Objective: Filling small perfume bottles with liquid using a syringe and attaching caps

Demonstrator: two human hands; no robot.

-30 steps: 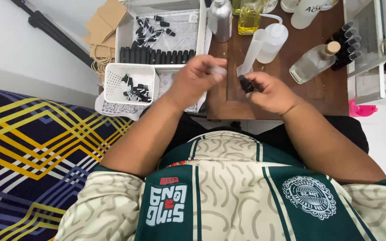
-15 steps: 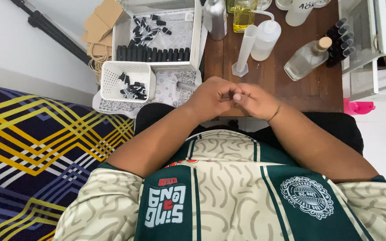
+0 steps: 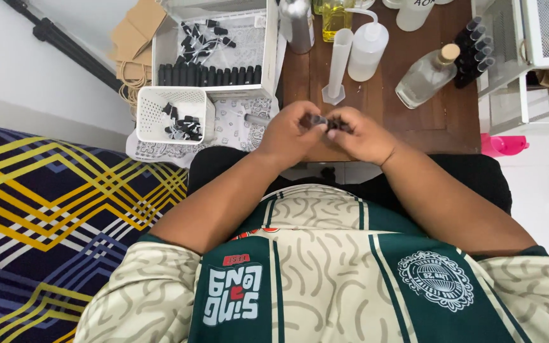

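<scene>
Pinching a small dark bottle (image 3: 321,121) between them, the left hand (image 3: 290,133) and right hand (image 3: 362,134) curl closed over the wooden table (image 3: 440,121), measuring cylinder (image 3: 338,63) at twelve o'clock.

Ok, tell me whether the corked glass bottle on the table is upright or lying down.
Lying down: the glass bottle rests on its side on the wooden table, cork pointing away.

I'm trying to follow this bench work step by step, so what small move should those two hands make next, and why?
Probably keep the left hand steady while the right hand presses or twists its end home. Both hands meet over the wooden table on one small dark vial, pinched between the fingertips, so the two ends seem to be going together. Whether they are already seated cannot be seen.
</scene>
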